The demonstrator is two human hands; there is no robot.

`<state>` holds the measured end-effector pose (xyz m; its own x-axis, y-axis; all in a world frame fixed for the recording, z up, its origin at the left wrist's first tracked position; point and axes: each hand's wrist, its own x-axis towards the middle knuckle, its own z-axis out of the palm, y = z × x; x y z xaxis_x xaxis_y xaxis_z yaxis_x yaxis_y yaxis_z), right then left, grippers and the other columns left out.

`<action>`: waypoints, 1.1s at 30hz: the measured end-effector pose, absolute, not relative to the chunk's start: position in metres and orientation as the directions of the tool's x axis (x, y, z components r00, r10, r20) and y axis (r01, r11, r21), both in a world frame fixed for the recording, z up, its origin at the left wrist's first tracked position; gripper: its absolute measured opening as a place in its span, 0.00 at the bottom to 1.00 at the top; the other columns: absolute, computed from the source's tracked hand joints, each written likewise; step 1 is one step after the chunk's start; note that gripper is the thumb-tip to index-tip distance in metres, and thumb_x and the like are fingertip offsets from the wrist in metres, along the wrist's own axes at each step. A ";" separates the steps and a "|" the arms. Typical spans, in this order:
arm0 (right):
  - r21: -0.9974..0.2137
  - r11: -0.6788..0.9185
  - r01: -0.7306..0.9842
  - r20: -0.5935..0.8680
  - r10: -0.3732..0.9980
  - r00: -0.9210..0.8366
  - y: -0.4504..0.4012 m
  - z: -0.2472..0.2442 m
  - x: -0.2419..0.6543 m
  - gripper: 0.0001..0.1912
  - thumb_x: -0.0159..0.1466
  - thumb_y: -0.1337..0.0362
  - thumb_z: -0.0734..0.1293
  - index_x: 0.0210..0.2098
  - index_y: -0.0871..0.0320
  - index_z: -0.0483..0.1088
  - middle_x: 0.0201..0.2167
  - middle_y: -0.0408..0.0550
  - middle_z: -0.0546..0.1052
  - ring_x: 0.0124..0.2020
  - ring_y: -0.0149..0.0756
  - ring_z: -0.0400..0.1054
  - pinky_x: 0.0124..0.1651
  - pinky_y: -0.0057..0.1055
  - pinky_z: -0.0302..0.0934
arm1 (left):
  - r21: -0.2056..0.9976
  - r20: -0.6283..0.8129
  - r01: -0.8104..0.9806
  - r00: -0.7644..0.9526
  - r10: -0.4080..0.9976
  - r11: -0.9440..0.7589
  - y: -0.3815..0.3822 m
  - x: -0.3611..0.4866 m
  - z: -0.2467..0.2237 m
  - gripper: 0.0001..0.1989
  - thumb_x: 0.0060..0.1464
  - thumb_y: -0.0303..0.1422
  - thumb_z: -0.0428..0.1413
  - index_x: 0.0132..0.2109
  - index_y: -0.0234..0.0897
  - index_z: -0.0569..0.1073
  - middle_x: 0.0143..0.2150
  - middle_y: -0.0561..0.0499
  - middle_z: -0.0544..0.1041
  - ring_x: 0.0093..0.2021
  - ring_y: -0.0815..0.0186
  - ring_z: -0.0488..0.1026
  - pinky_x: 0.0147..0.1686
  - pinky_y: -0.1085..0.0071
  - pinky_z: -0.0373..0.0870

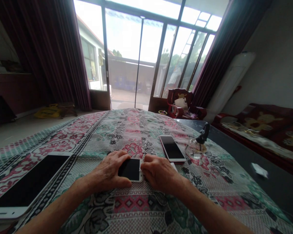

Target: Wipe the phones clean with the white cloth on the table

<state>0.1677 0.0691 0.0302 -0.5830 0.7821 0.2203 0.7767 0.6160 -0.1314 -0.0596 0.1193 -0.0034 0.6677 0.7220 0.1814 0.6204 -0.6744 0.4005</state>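
Observation:
A white-framed smartphone [130, 169] with a dark screen lies sideways on the flowered tablecloth. My left hand [109, 170] is closed around its left end, fingers on the far edge and thumb along the near edge. At the phone's right end, my right hand [158, 172] has its fingers curled and pressed against the edge; what they pinch is hidden. A bit of white material [174, 166] shows beside the right hand. Just beyond that hand lies a second white smartphone [172, 149]. To the left rests a large white tablet-like device [31, 185], its screen dark.
A clear glass bottle with a black pump top [196, 148] stands at the right. The patterned tablecloth [107, 136] covers the table. On a dark surface [239, 162] further right lies a white crumpled piece [259, 170]. A wooden chair [179, 100] stands near the glass doors.

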 end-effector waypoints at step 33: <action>-0.143 0.629 0.764 0.211 0.774 -0.597 0.068 0.030 0.171 0.10 0.62 0.68 0.61 0.26 0.60 0.70 0.30 0.45 0.70 0.27 0.27 0.61 0.30 0.26 0.51 | 0.395 0.174 0.629 0.665 0.727 -0.670 0.117 -0.059 -0.002 0.36 0.41 0.48 0.62 0.55 0.38 0.66 0.59 0.41 0.64 0.59 0.50 0.60 0.57 0.54 0.59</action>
<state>0.1708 0.0681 0.0301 -0.5972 0.7737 0.2113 0.7641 0.6289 -0.1433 -0.0591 0.1173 -0.0016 0.6647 0.7265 0.1740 0.6287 -0.6698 0.3951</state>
